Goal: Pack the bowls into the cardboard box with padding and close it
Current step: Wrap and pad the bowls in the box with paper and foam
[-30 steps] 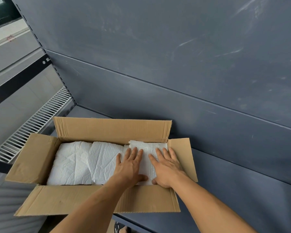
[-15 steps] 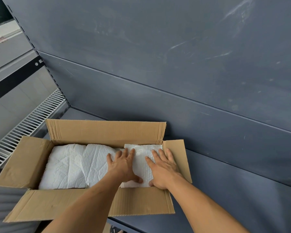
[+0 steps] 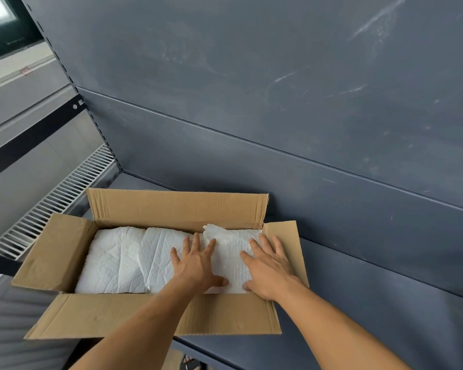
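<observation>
An open cardboard box [image 3: 150,315] stands on a dark grey shelf with all its flaps folded outward. White padding sheets [image 3: 123,259] cover the whole inside, so no bowl shows. My left hand [image 3: 195,265] lies flat on the padding near the middle, fingers spread. My right hand [image 3: 267,267] presses flat on the padding at the right end, beside the right flap. Neither hand grips anything.
The grey shelf back panel [image 3: 278,116] rises right behind the box. The shelf surface [image 3: 372,303] extends to the right. A white slotted grille [image 3: 56,198] runs along the floor at the left. The box's near flap hangs over the shelf edge.
Both hands stay flat on the right part of the padding. A corner of the right padding sheet now sticks up at the back. The view shifted slightly.
</observation>
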{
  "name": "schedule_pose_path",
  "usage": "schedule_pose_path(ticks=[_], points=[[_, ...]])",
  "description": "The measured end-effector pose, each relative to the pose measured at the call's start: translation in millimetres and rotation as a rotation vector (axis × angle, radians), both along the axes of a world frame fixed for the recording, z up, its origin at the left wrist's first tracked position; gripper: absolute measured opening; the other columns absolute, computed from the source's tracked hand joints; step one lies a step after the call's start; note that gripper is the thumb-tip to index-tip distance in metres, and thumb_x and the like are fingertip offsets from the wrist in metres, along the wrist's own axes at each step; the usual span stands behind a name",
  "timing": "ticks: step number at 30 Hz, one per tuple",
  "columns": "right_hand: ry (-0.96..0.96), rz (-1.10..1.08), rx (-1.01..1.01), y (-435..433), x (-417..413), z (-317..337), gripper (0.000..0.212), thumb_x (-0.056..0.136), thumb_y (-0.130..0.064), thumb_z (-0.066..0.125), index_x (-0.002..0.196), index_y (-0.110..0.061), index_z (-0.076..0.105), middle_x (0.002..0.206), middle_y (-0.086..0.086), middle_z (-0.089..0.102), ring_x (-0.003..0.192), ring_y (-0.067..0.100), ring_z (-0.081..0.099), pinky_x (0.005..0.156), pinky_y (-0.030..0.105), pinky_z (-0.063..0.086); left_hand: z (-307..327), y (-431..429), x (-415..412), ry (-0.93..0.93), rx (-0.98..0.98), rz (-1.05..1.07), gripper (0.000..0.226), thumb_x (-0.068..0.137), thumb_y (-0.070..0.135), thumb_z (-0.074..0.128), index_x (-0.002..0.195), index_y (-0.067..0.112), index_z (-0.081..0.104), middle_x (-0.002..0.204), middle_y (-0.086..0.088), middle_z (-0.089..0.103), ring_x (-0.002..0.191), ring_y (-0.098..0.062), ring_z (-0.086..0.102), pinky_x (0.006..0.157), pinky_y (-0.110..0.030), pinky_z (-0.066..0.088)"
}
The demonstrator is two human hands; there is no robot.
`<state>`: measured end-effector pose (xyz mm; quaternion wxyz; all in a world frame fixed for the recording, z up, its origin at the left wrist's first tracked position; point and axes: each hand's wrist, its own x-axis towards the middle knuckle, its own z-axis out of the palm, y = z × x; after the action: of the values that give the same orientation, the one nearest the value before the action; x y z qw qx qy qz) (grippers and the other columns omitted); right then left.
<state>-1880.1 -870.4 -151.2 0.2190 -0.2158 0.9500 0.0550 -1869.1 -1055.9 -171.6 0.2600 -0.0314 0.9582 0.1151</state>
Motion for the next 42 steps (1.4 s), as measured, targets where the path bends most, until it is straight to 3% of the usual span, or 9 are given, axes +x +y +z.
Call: schedule_pose_path(ticks=[8,14,20,26,30,32,35,38,42], points=[[0.221,-0.109,-0.251,27.3,9.6,16.2,0.040,0.100,-0.042,0.038,0.132,-0.025,0.055,0.143,-0.007,0.047,0.139,0.015,0.026,0.115,0.038,0.010,14.2,5.8,22.1,0.212,0.103,0.148,0.064,0.090,0.055,0.057,0.145,0.027,0.041,0.159,-0.004,0.025,0.149,-0.023,0.015,0.119,-0.050,0.011],[0.283,-0.287,-0.350,49.7,23.7,25.0,0.029,0.099,-0.027,0.035,0.091,-0.025,0.062,0.104,-0.013,0.059,0.108,0.011,0.048,0.100,0.028,0.026,26.7,22.5,39.2,0.291,0.193,0.210,0.035,0.094,0.043,0.056,0.123,0.024,0.062,0.125,0.003,0.060,0.118,-0.018,0.051,0.101,-0.034,0.041],[0.342,-0.518,-0.387,73.9,34.0,28.0,0.025,0.099,-0.028,0.042,0.102,-0.022,0.066,0.110,-0.005,0.060,0.101,0.018,0.050,0.090,0.034,0.038,35.7,42.4,56.1,0.245,0.304,0.250,0.022,0.096,0.033,0.052,0.108,0.024,0.067,0.104,0.005,0.069,0.090,-0.012,0.064,0.080,-0.031,0.056],[0.181,-0.779,-0.530,91.5,44.8,29.9,0.036,0.100,-0.031,0.047,0.134,-0.020,0.054,0.131,0.002,0.057,0.117,0.023,0.054,0.099,0.039,0.042,35.5,62.1,68.9,0.219,0.276,0.185,0.023,0.096,0.027,0.050,0.109,0.023,0.069,0.106,0.007,0.070,0.091,-0.010,0.066,0.078,-0.024,0.056],[-0.033,-0.933,-0.815,90.1,51.5,32.8,0.047,0.100,-0.025,0.047,0.145,-0.013,0.043,0.122,0.003,0.063,0.099,0.016,0.054,0.084,0.028,0.044,35.5,69.3,73.7,0.197,0.288,0.182,0.027,0.097,0.028,0.051,0.118,0.023,0.066,0.117,0.005,0.068,0.099,-0.011,0.065,0.081,-0.021,0.054],[-0.005,-0.951,-0.903,86.0,51.8,35.5,0.045,0.099,-0.028,0.049,0.142,-0.014,0.048,0.116,-0.001,0.063,0.098,0.014,0.055,0.084,0.028,0.044,37.8,71.6,73.9,0.185,0.308,0.196,0.029,0.096,0.029,0.051,0.121,0.023,0.064,0.119,0.005,0.067,0.102,-0.011,0.064,0.082,-0.020,0.052],[0.069,-0.907,-1.023,73.4,49.3,43.0,0.033,0.101,-0.027,0.044,0.129,-0.019,0.059,0.108,-0.007,0.063,0.102,0.014,0.059,0.084,0.027,0.044,43.4,74.7,71.4,0.188,0.357,0.238,0.032,0.097,0.031,0.050,0.127,0.025,0.058,0.120,0.005,0.066,0.099,-0.011,0.063,0.080,-0.021,0.052],[0.035,-0.756,-1.049,56.9,46.9,43.5,0.033,0.103,-0.023,0.039,0.127,-0.020,0.062,0.119,-0.007,0.065,0.114,0.016,0.059,0.095,0.029,0.046,51.6,80.3,68.8,0.216,0.400,0.257,0.042,0.100,0.029,0.048,0.141,0.025,0.044,0.133,0.001,0.059,0.113,-0.016,0.061,0.088,-0.023,0.049],[-0.030,-0.576,-0.960,40.3,46.8,31.5,0.037,0.103,-0.025,0.042,0.138,-0.023,0.054,0.132,-0.003,0.056,0.124,0.017,0.050,0.105,0.030,0.042,57.4,84.6,69.2,0.325,0.401,0.188,0.065,0.097,0.011,0.047,0.154,0.024,0.019,0.158,-0.002,0.027,0.129,-0.020,0.051,0.099,-0.028,0.046]])
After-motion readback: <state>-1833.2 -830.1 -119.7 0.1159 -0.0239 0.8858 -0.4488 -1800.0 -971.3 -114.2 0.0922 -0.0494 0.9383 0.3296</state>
